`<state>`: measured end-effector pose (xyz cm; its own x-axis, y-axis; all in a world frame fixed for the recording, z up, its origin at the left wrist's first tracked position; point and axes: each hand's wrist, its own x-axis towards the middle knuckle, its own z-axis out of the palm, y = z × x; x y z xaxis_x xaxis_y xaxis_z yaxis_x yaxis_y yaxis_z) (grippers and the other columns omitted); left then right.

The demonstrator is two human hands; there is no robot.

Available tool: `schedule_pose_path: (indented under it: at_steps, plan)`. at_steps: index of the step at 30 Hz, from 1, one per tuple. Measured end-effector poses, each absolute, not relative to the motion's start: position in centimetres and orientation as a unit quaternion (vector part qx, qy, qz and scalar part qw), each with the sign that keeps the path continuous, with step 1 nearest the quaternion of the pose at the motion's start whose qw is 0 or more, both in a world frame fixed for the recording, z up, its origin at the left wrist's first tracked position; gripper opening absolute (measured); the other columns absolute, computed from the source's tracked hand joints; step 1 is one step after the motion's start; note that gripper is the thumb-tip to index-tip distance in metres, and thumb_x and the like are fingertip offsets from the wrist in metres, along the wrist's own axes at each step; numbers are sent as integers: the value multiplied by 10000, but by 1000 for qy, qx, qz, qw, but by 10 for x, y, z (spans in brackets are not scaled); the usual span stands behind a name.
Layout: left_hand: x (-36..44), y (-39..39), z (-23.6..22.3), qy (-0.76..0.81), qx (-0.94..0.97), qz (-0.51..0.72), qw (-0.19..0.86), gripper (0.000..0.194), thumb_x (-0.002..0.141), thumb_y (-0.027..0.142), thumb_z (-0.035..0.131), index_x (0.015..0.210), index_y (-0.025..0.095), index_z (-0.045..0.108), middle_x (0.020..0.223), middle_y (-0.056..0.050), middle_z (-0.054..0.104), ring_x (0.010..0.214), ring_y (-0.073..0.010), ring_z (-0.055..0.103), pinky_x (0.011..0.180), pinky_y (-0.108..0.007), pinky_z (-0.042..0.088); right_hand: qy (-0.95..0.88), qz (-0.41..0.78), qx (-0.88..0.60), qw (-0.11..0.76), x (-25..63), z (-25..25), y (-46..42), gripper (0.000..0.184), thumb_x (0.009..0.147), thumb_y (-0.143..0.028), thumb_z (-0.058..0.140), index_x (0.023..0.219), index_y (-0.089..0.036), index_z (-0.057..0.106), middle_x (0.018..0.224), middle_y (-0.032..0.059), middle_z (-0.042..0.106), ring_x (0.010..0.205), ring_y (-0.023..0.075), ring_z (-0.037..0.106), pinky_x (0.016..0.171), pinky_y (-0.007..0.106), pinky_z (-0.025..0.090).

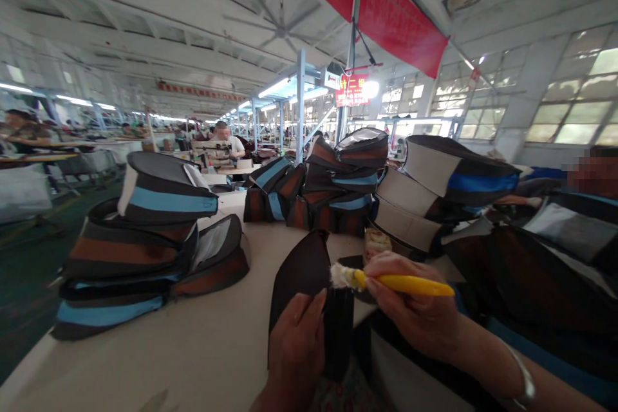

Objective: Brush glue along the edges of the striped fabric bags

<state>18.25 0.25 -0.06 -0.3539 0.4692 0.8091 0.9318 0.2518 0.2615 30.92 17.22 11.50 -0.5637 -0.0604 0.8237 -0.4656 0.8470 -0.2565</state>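
My right hand (410, 309) grips a brush with a yellow handle (410, 284). Its pale, matted bristles (342, 275) point left, at the edge of a dark fabric piece (297, 264); whether they touch it I cannot tell. Low in the middle, my left hand (297, 341) is closed on that dark piece, thumb and fingers along its near part. Just beyond the right hand stands a small container (376, 243) with pale, smeared contents. A bracelet circles the right wrist.
Stacked curved fabric parts with blue and brown bands (125, 251) stand on the left of the pale table (207, 354). More stacks (333, 187) rise at the back, and beige ones (410, 206) to the right. A person (599, 174) sits at far right; another (226, 141) works beyond.
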Motion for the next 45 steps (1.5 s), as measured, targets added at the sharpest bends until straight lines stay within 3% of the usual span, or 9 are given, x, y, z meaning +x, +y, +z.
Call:
schedule_pose_path:
  at_steps: [4,11,15,20,31,37,40,42,45]
  plan:
    - [183,9,-3,-725,-490,-326,359,304,957,114,424,1208,120,597,822,-60,597,700,-155,587,633,-263,521,-880,171,192,399,312,111,175,144,946,-93,515,1011,-221,534,844,37,657,728,205,629,771,395,515]
    - [191,20,1,-691,-518,-188,468,307,940,81,374,1161,90,588,791,-63,598,640,-194,557,581,-347,447,-889,166,168,392,315,128,182,110,941,-120,531,952,-229,537,812,25,648,727,195,632,702,341,507]
    - [197,25,0,-690,-535,-172,456,295,942,72,383,1161,82,581,803,-54,583,658,-190,557,596,-351,414,-922,145,172,314,312,129,191,99,904,-120,517,877,-215,529,745,9,617,648,178,589,668,331,474]
    - [199,27,-3,-684,-544,-170,455,321,962,63,315,1142,86,581,803,-52,578,654,-177,542,593,-345,380,-914,192,133,332,315,124,200,62,931,-162,537,907,-216,554,783,20,634,679,170,600,694,312,483]
    - [205,30,-9,-681,-570,-163,430,315,942,51,339,1154,84,570,827,-50,573,672,-195,540,597,-362,388,-923,144,174,311,301,111,206,75,956,-189,510,889,-211,535,770,26,631,705,182,605,772,336,497]
    - [206,31,-7,-680,-568,-165,433,328,941,50,326,1162,78,566,825,-53,570,671,-196,537,601,-360,381,-928,93,187,309,305,111,205,86,982,-196,470,910,-203,516,774,37,616,702,190,591,716,328,473]
    - [206,29,-6,-681,-573,-162,427,330,950,60,316,1164,79,566,820,-51,566,667,-192,534,603,-359,379,-939,79,202,268,316,114,200,98,965,-170,468,886,-205,514,759,37,608,694,193,578,674,316,445]
    - [207,28,-7,-681,-577,-159,423,331,951,60,316,1166,81,566,822,-50,566,667,-190,536,603,-360,379,-942,99,207,244,324,118,196,103,934,-143,479,859,-208,503,739,28,590,662,186,549,623,300,415]
    - [208,27,-10,-675,-579,-157,429,329,950,62,320,1163,78,571,830,-54,576,672,-193,546,603,-365,390,-929,160,196,269,331,124,194,106,924,-124,507,865,-211,491,755,12,585,675,172,544,696,312,434]
